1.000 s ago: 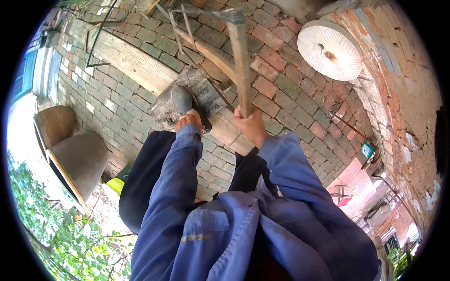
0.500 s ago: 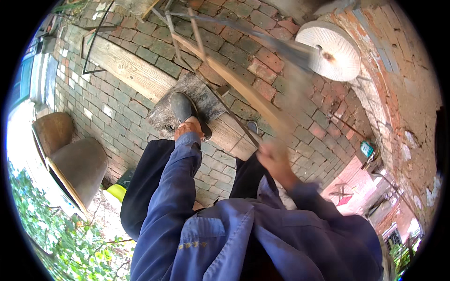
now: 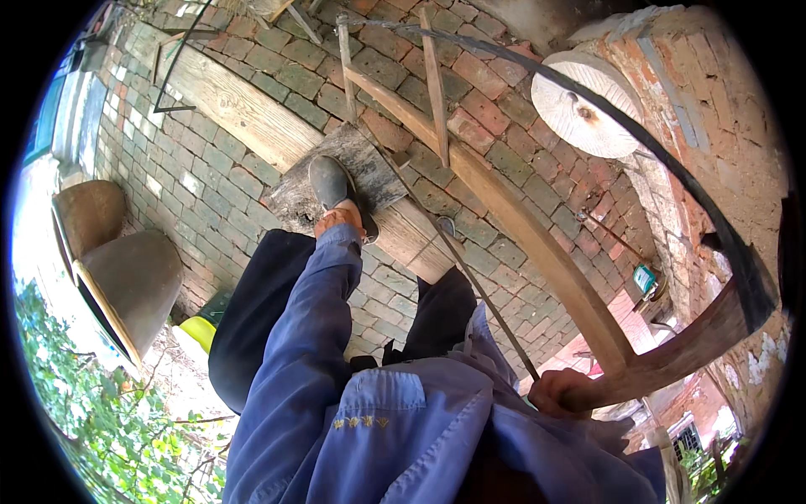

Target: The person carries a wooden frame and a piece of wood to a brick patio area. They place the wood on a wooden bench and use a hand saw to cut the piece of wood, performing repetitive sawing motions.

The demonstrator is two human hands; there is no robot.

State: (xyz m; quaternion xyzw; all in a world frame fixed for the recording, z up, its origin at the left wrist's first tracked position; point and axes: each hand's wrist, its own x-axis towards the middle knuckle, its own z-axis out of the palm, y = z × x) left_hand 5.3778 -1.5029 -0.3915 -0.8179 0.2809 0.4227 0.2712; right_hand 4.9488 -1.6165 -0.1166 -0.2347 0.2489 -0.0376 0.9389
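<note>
In the head view my left hand [image 3: 334,220] is closed around my ankle, by the grey slip-on shoe [image 3: 329,181]. That foot presses on a weathered dark board [image 3: 382,181] lying across a long pale plank [image 3: 235,109]. My right hand [image 3: 558,391], low at the right, grips the end of a large wooden frame saw [image 3: 520,248]. The saw's thin blade [image 3: 491,307] runs up past the board's right edge. A dark strap or cord [image 3: 663,143] arches along the frame's outer side. Whether the blade touches the board I cannot tell.
A round millstone [image 3: 583,113] leans by a crumbling brick wall [image 3: 722,101]. Two large curved vessels [image 3: 134,277] stand at left near a yellow object [image 3: 197,332] and foliage. Brick paving [image 3: 260,202] surrounds the plank. A teal container [image 3: 645,277] sits at right, a metal frame [image 3: 176,59] at upper left.
My right hand has moved down and right toward my body, drawing the saw with it; more of its frame now shows at right. My left hand and raised foot stay on the board.
</note>
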